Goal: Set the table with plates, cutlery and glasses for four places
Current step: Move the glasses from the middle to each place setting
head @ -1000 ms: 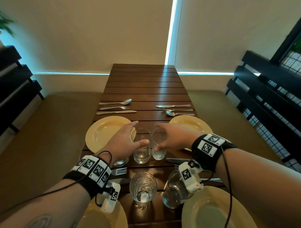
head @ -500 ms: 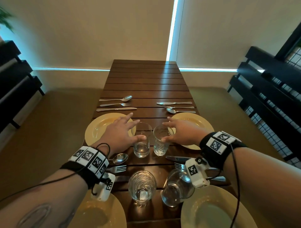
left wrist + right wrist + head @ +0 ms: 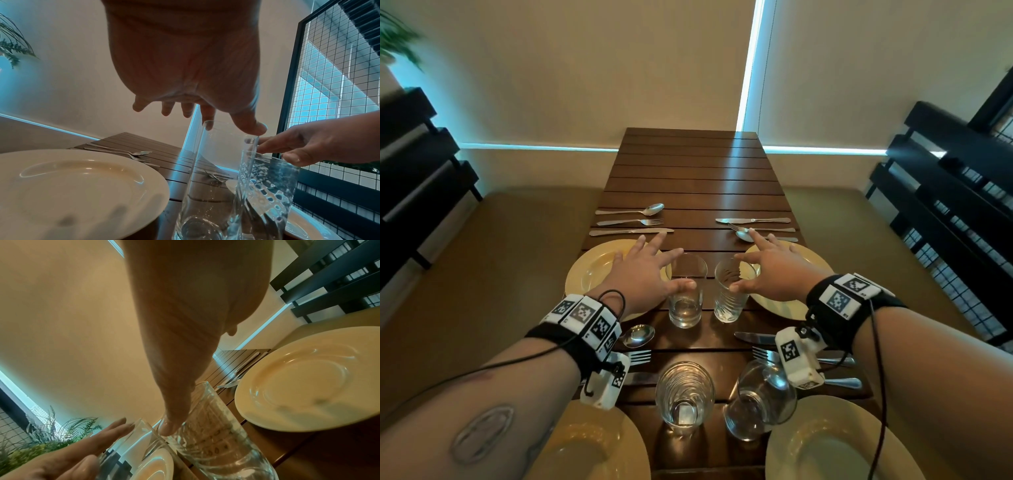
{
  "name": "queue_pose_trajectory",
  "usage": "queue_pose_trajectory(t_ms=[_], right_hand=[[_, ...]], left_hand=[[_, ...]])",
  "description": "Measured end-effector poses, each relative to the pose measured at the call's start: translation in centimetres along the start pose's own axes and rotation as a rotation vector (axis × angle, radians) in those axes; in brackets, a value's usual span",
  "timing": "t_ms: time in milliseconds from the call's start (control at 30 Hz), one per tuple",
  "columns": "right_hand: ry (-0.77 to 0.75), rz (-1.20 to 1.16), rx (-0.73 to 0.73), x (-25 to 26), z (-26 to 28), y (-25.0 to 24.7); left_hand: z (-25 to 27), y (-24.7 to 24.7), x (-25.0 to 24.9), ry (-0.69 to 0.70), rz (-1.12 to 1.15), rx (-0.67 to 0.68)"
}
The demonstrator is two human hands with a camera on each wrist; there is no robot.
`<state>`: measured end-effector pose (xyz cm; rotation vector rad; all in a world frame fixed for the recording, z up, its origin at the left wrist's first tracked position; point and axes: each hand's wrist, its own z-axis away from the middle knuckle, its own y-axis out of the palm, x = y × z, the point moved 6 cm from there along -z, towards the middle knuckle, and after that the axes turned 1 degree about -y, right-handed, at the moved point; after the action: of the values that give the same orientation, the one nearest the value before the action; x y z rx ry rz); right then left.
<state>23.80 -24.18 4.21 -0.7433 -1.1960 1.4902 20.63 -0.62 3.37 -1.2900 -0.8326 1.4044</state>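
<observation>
A: While both far glasses stand upright on the slatted wooden table (image 3: 695, 164), the left hand (image 3: 643, 274) is seen with fingers spread and straight, only the thumb touching the smooth tumbler (image 3: 686, 291); nothing is gripped.

B: Same on the other side. The right hand (image 3: 774, 270) is splayed, thumb tip set against the textured glass (image 3: 732, 289), no curl round it. Contact by the other fingers cannot be confirmed.

A: Step judged as release after placing. It is done well if both hands are lifted straight up and apart, so neither rim is clipped; the two glasses are just beside each other and could be knocked together.

B: Each glass is placed between the two far plates, tumbler beside the far left plate (image 3: 592, 270), textured one beside the far right plate (image 3: 811, 260). A nudge outward toward its own plate could be wanted.

A: Near glasses (image 3: 685, 397) are already set, cutlery laid at all four places.

B: Hard bits: near left plate (image 3: 599, 448) is cut by the forearm and frame edge, near right cutlery is partly hidden behind the wrist camera (image 3: 798, 356), and in the right wrist view the fingers are blocked by the palm.
</observation>
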Motion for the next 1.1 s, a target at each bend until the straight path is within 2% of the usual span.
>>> queue_pose_trajectory(t_ms=[400,567,667,1100], right_hand=[[0.002,-0.045,0.005,0.2,0.3,-0.5],[-0.001,-0.15,0.017,0.6,1.3,-0.7],[0.012,-0.242,0.008,0.8,1.2,-0.7],[0.012,-0.295,0.014,0.7,0.6,-0.5]], left_hand=[[-0.3,0.1,0.3,0.008,0.077,-0.008],[0.0,0.9,0.6,-0.007,0.452,0.041],[0.0,1.2,0.5,-0.019,0.547,0.049],[-0.4,0.7,0.4,-0.02,0.567,0.064]])
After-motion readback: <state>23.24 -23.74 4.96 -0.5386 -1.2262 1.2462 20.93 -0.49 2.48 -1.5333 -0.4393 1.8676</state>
